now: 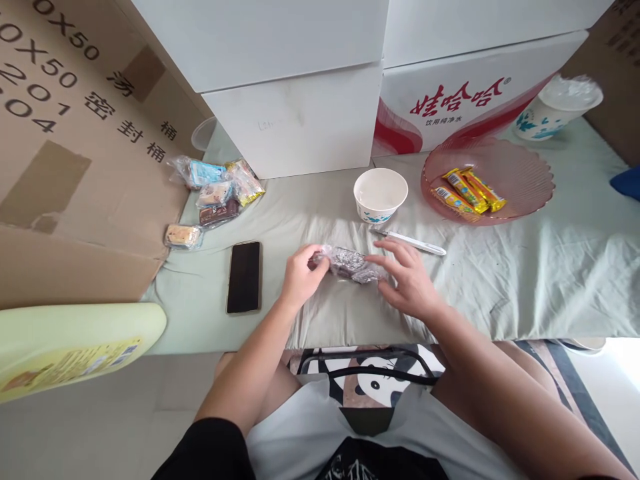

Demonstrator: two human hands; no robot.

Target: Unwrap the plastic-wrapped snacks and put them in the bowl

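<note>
A small dark snack in a clear crinkled wrapper (350, 264) lies on the pale green cloth (525, 280) in front of me. My left hand (301, 275) is closed in a pinch on the wrapper's left end. My right hand (407, 280) rests on its right end with the fingers curled over the plastic. Just beyond the snack lie a white plastic utensil (415, 241) and a white paper bowl (381, 193).
A black phone (245, 276) lies to the left. Several wrapped snacks (217, 193) sit at the far left by a cardboard box (75, 147). A pink dish (525, 183) holds yellow bars (467, 192). White boxes (300, 113) stand behind; a covered cup (555, 107) is far right.
</note>
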